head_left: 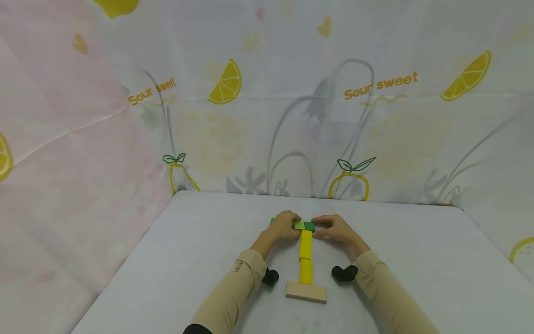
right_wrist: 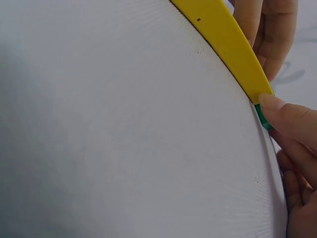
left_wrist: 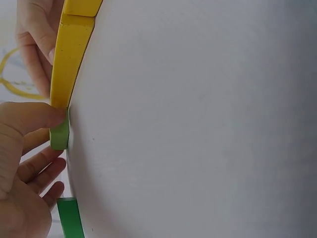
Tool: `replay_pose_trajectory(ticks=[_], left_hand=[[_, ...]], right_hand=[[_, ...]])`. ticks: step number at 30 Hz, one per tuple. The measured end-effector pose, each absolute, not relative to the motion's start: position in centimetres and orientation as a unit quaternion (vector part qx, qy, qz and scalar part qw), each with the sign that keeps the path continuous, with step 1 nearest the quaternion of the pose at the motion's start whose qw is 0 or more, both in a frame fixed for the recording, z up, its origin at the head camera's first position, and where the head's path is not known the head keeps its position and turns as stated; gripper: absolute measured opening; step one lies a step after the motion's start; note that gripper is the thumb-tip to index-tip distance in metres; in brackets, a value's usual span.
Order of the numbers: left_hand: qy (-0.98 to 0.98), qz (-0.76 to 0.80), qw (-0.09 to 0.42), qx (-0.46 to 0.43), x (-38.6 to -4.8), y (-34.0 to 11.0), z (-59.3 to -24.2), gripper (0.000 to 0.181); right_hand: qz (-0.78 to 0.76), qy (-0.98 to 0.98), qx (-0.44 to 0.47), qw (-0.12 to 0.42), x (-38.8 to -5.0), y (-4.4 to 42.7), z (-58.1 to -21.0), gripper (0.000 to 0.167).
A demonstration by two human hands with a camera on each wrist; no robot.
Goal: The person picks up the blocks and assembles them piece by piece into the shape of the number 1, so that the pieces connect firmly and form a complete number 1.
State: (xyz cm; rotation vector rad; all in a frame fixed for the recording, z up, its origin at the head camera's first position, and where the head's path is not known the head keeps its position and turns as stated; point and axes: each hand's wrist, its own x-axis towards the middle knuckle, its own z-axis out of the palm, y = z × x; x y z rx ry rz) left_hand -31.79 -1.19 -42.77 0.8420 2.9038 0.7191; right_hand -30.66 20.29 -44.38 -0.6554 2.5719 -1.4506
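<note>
Two yellow blocks (head_left: 306,244) lie end to end in a line on the white table. At the far end of that line, a light green block (head_left: 299,225) and a dark green block (head_left: 309,226) sit side by side, crosswise. My left hand (head_left: 284,226) pinches the light green block, its thumb on the near side in the left wrist view. From the other side my right hand (head_left: 337,229) pinches the dark green block (right_wrist: 262,116) between thumb and fingers. Another green block (left_wrist: 71,218) lies beyond my left hand, mostly hidden in the head view.
A plain wooden plank (head_left: 306,292) lies across the near end of the yellow line. The white table (head_left: 187,260) runs back to a wall cloth (head_left: 267,125) printed with lemons. Black wrist devices (head_left: 344,273) stick out inward from both sleeves.
</note>
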Motion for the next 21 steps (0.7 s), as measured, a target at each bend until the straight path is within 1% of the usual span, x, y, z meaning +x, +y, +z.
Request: replay_pose_trajectory(ticks=[11,21], left_hand=[[0.929,0.262,0.007,0.263,-32.01,-1.58,-42.73,0.039],[0.928,0.277,0.019,0.250,-31.82,-1.99,-43.01,0.038]], right_hand=[[-0.488,0.843,-0.221,0.051,-30.63,20.15,-43.85,0.046],[-0.481,0.848,-0.220,0.036,-30.68,20.14,-44.59,0.044]])
